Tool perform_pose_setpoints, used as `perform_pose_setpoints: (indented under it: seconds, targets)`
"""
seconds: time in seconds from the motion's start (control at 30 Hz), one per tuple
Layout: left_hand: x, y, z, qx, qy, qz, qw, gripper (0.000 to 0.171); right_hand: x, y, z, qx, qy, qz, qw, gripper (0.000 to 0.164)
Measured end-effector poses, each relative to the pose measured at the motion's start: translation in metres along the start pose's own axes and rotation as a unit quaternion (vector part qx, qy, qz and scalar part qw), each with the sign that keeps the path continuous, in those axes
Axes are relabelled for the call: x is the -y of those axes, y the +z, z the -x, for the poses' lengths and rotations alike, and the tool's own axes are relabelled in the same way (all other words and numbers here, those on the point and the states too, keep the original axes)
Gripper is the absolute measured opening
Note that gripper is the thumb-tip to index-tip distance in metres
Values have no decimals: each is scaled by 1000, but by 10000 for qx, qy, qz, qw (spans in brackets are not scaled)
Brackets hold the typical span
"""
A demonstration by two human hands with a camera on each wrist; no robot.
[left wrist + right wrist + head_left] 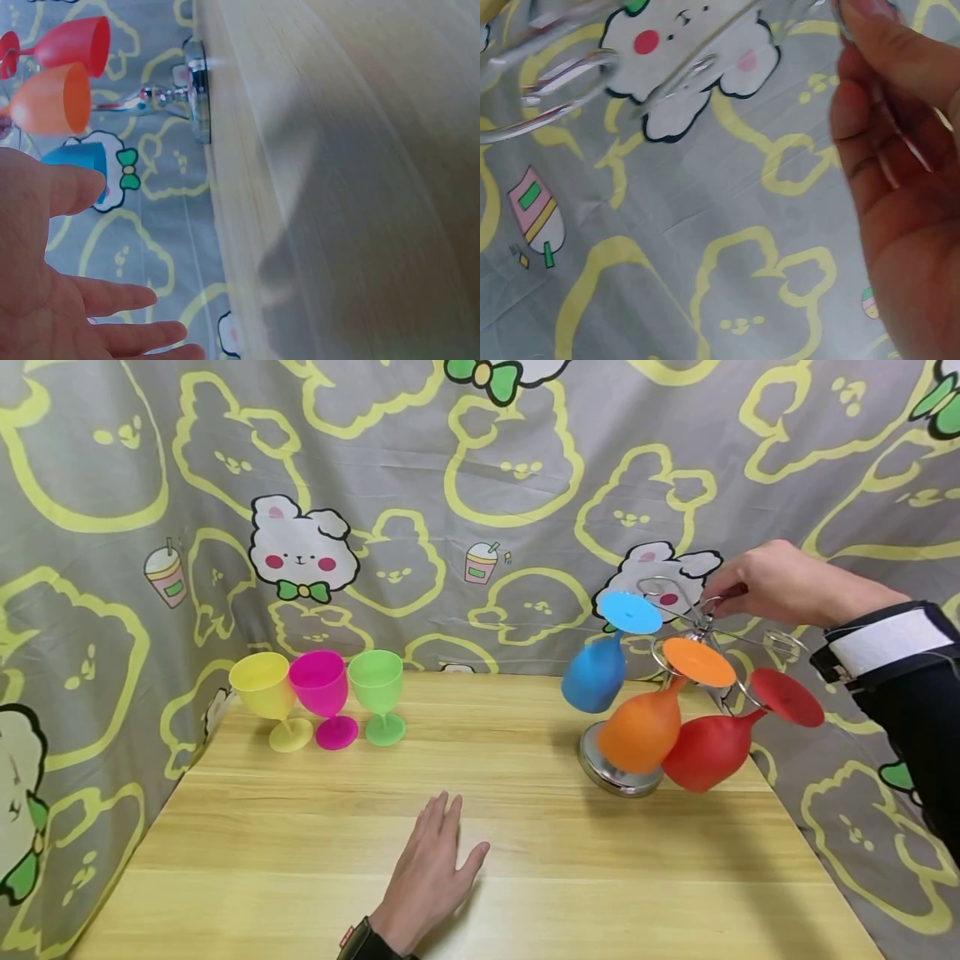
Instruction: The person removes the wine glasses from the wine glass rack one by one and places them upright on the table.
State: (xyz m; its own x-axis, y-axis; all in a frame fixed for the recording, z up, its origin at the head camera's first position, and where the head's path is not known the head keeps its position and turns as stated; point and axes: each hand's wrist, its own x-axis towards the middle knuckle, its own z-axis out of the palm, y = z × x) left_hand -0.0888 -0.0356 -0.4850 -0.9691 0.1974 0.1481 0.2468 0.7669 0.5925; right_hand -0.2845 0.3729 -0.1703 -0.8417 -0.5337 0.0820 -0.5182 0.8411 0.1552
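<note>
My right hand (pixel 780 581) pinches the top of a silver goblet rack (pixel 622 785), whose round base stands on the table. From its wire loops hang a blue goblet (pixel 596 677), an orange goblet (pixel 641 732) and a red goblet (pixel 708 753), all upside down. In the right wrist view, the fingers of that hand (pixel 915 142) curl at the metal, and wire loops show at upper left. My left hand (pixel 429 864) hovers low over the table front, fingers extended, holding nothing. In the left wrist view its thumb overlaps the blue goblet (pixel 75 155).
Yellow (pixel 264 687), magenta (pixel 318 683) and green (pixel 377 681) goblets stand upright in a row at the table's back left. The wooden table (pixel 480 752) meets a patterned grey curtain (pixel 420 468) behind and at both sides.
</note>
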Motion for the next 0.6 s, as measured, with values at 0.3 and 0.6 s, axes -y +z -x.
perform_pose_setpoints:
  seconds: [0.3, 0.6]
  targets:
    - [-2, 0, -1, 1, 14, -81, 10000, 74, -9, 3, 1, -322, -50, -66, 9994, 24]
    - [-5, 1, -2, 70, 16, -2, 10000, 74, -5, -2, 3, -32, 518, -269, 9983, 27]
